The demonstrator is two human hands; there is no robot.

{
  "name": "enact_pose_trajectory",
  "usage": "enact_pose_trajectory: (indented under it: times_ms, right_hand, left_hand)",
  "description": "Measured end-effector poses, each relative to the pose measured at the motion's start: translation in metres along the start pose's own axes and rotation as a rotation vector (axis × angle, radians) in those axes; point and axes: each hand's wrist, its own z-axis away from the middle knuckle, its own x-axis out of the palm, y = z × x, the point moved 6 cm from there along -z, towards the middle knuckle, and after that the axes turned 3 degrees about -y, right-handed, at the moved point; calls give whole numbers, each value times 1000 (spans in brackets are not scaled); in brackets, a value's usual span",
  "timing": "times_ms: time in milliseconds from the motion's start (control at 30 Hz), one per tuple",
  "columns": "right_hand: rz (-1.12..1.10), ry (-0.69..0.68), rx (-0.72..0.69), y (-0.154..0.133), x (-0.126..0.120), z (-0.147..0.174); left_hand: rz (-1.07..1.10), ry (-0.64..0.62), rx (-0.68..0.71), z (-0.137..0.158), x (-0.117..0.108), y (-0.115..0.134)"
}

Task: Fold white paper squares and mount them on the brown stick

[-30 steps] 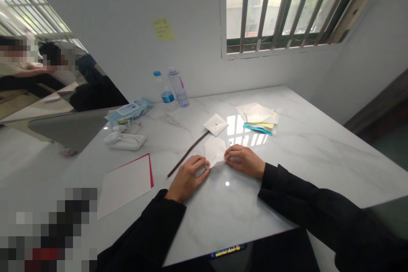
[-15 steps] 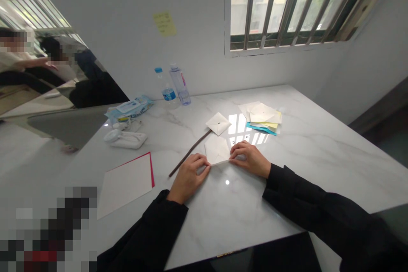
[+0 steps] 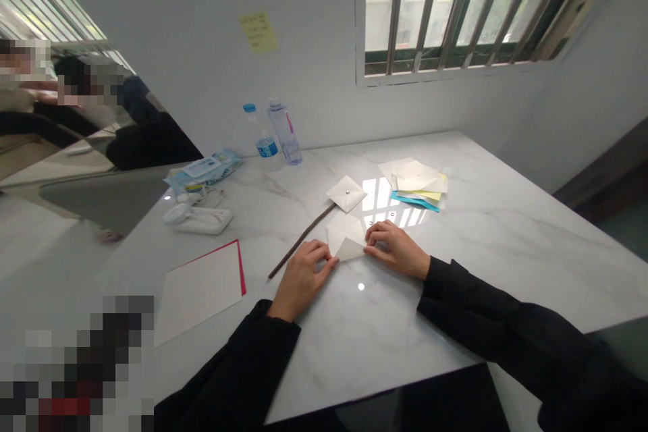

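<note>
A small sheet of cream paper lies on the table between my hands, its near corner folded up into a triangular flap. My left hand pinches the flap's left end between thumb and fingers. At the right end, my right hand grips the fold with its fingers curled. Just behind the sheet sits a folded paper envelope with a small round stud at its middle. A thin brown stick reaches from the envelope toward my left hand. Two tiny round bits lie near my right fingers.
Stacked papers in cream, yellow and blue lie at the back right. Two plastic bottles, a wipes pack and a white device stand at the back left. White sheets over red lie left. A dark object edges the front.
The near corner of the cream paper now stands folded up as a visible flap. My left hand has shifted slightly inward; my right hand stays almost in place.
</note>
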Motion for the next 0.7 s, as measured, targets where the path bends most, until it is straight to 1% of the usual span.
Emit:
enact_pose_trajectory:
  times_ms: [267,433,700]
  right_hand:
    - [-15,-4,107,3,-1,-3]
    - [-39,-16,125,4,-1,-3]
    - [-13,-12,148,3,0,-5]
  left_hand:
    - [40,-22,-33,-2,1,-5]
    - [77,-28,-59,-3,1,-9]
    - [77,-50,-32,-3,0,-9]
